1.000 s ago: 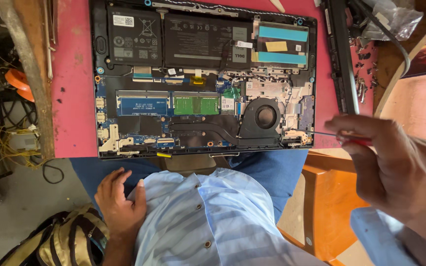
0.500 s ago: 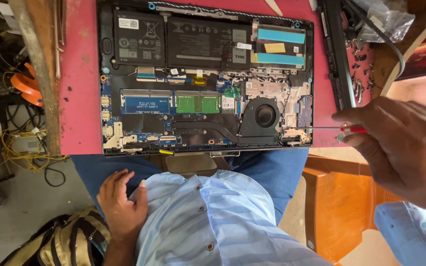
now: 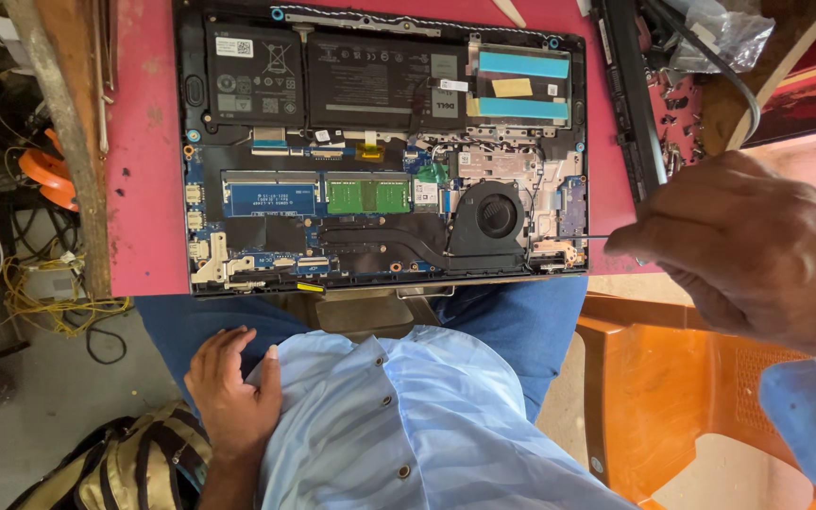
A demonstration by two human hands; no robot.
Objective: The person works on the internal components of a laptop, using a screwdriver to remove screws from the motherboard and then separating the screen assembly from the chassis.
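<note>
Your left hand [image 3: 229, 392] lies flat on your thigh beside the light blue shirt [image 3: 408, 425], fingers loosely spread, holding nothing; an orange chair [image 3: 654, 397] stands just to your right; your right hand [image 3: 757, 250] is closed around a thin screwdriver [image 3: 597, 237], its shaft pointing left with the tip at the near right corner of the opened laptop [image 3: 380, 161]; the laptop rests on the red table [image 3: 144, 189], its near edge over your lap, the round fan [image 3: 493, 215] just left of the tip; farther off lies the black battery [image 3: 332, 80], and loose screws [image 3: 677, 104] beyond your right hand.
</note>
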